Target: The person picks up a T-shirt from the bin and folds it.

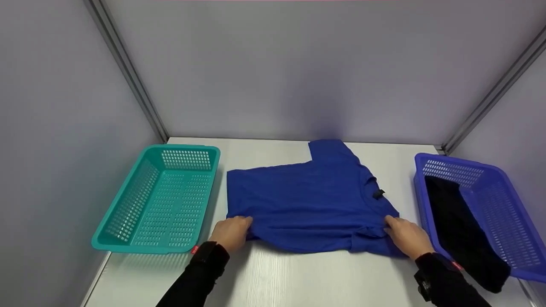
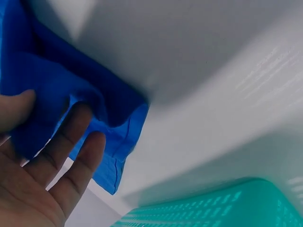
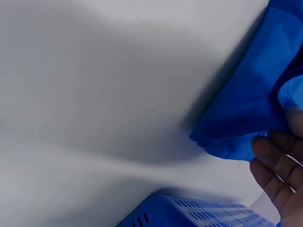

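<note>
While left hand (image 1: 232, 233) and right hand (image 1: 407, 236) pinch its near side at opposite ends, shirt (image 1: 298, 196) lies on bench (image 1: 298, 281) between green basket (image 1: 140, 249) and purple basket (image 1: 460, 160) | Risk: uneven pulling could skew it; loose near folds could crease.

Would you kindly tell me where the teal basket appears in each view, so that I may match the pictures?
Head: the teal basket stands at the left, beside the left hand.
Left wrist: part of the basket shows along the bottom edge, right of centre.
Right wrist: it is not in this picture.
Shared landmark: the blue shirt, central in head, at the upper left in left wrist and at the right in right wrist.
</note>
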`<state>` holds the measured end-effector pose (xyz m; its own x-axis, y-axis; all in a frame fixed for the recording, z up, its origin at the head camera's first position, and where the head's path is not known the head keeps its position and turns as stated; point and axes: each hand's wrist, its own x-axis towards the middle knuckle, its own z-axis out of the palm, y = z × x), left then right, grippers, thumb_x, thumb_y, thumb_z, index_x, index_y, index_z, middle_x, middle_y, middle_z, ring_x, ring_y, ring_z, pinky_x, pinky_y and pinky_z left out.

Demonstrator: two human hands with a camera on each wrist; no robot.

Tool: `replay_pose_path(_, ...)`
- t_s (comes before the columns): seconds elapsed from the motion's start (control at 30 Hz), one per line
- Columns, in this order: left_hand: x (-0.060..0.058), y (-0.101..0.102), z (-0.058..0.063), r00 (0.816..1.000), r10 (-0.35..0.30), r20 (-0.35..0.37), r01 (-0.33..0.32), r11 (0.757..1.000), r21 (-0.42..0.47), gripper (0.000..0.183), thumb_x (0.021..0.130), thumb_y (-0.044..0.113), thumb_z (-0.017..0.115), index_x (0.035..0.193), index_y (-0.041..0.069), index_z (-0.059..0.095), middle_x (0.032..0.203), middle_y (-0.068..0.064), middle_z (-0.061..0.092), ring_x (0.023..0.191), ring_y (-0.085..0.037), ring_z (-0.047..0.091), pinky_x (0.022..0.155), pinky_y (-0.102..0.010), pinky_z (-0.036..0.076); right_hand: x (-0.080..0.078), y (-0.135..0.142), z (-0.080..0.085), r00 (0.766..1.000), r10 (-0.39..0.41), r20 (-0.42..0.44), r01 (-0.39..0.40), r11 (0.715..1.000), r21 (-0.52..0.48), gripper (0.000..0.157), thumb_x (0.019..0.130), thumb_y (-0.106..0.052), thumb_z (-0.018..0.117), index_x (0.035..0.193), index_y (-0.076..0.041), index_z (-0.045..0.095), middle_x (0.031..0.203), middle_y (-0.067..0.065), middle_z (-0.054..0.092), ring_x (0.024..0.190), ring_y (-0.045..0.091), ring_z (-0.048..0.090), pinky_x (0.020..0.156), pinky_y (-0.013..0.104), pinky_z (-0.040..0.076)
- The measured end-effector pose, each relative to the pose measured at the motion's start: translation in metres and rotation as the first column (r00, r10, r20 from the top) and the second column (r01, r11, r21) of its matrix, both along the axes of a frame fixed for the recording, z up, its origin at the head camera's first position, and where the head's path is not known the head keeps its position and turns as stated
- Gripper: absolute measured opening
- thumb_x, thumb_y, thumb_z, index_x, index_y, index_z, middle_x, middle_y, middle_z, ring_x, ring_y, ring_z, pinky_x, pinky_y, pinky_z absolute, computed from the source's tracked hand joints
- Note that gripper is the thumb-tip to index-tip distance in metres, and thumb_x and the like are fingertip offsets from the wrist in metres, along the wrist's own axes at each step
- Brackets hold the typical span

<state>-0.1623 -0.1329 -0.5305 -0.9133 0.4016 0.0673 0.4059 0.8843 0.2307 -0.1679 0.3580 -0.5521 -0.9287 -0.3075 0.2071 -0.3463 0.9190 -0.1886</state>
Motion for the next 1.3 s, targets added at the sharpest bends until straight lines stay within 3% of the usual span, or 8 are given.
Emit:
replay_pose_path(0.2,-0.002,-0.004,0.001,1.000,0.005,0.000,-0.005,1.000,0.004,0.017,0.086,0.000,0.075,0.081,0.009,0.061,0.078,-0.011,0.068,0.074,-0.034,0.070,0.058,-0.052,0.055,-0.002,0.002,0.004,1.000,-0.021,0.014,0.022,0.996,-0.082,0.007,0.092,0.000,0.074,0.094,-0.005,0.069,0.083,0.013,0.072,0.073,0.033,0.070,0.062,0.051,0.056)
replay_pose_path(0.33,-0.002,-0.005,0.000,1.000,0.006,0.008,-0.006,1.000,0.008,0.018,0.086,-0.001,0.074,0.081,0.009,0.061,0.078,-0.011,0.068,0.073,-0.034,0.070,0.057,-0.052,0.055,-0.001,0.004,0.003,0.999,0.015,0.047,-0.013,0.999,-0.045,0.020,0.089,0.007,0.070,0.107,-0.001,0.072,0.091,0.018,0.074,0.080,0.040,0.072,0.069,0.056,0.057)
replay_pose_path(0.5,-0.002,-0.006,-0.001,1.000,0.003,0.000,-0.003,1.000,0.017,0.015,0.088,0.000,0.073,0.081,0.008,0.062,0.078,-0.011,0.068,0.074,-0.034,0.069,0.058,-0.053,0.055,0.002,0.003,-0.002,1.000,-0.019,-0.006,0.019,0.997,0.075,0.029,0.085,0.012,0.067,0.111,0.001,0.071,0.079,0.020,0.070,0.069,0.040,0.069,0.058,0.055,0.055)
replay_pose_path(0.6,-0.002,-0.007,0.000,1.000,0.006,0.003,-0.007,1.000,0.012,0.015,0.087,-0.001,0.073,0.082,0.008,0.063,0.079,-0.012,0.069,0.074,-0.035,0.069,0.059,-0.053,0.055,0.002,0.001,-0.006,0.999,-0.034,-0.003,0.034,0.999,0.038,0.037,0.085,0.009,0.070,0.121,0.004,0.067,0.077,0.022,0.069,0.066,0.040,0.068,0.058,0.055,0.054)
replay_pose_path(0.77,-0.001,-0.008,0.003,0.999,0.030,0.037,-0.029,0.999,-0.012,0.016,0.085,-0.006,0.072,0.083,0.007,0.062,0.081,-0.013,0.069,0.074,-0.036,0.070,0.060,-0.053,0.055,0.002,-0.004,-0.012,0.979,0.029,0.204,-0.004,0.992,-0.122,0.070,0.090,0.006,0.070,0.152,0.007,0.038,0.131,0.040,0.058,0.110,0.056,0.063,0.090,0.065,0.051)
replay_pose_path(0.9,-0.001,-0.009,0.003,0.997,0.047,0.057,-0.046,0.999,-0.018,0.016,0.082,-0.008,0.073,0.086,0.005,0.064,0.084,-0.015,0.070,0.076,-0.037,0.070,0.062,-0.053,0.056,0.003,-0.010,-0.014,0.951,0.032,0.308,-0.027,0.999,-0.023,0.074,0.094,0.001,0.066,0.158,0.001,0.029,0.149,0.038,0.042,0.123,0.064,0.049,0.088,0.074,0.047)
replay_pose_path(1.1,-0.001,-0.012,-0.003,0.994,0.092,0.063,-0.090,0.995,-0.033,0.015,0.082,-0.009,0.073,0.089,0.002,0.066,0.082,-0.016,0.070,0.074,-0.037,0.070,0.063,-0.053,0.057,0.003,-0.014,-0.011,0.971,-0.033,0.236,0.001,0.991,0.132,0.053,0.088,-0.010,0.077,0.136,0.001,0.059,0.110,0.022,0.062,0.093,0.045,0.060,0.074,0.062,0.043)
replay_pose_path(1.3,-0.001,-0.015,-0.007,0.988,0.151,0.022,-0.149,0.987,-0.065,0.013,0.085,-0.007,0.071,0.088,0.003,0.064,0.077,-0.016,0.068,0.069,-0.036,0.069,0.058,-0.052,0.057,0.004,-0.009,-0.013,0.930,-0.018,0.368,-0.008,0.998,0.070,0.020,0.085,-0.014,0.077,0.088,-0.008,0.058,0.081,0.007,0.064,0.081,0.034,0.061,0.074,0.054,0.039)
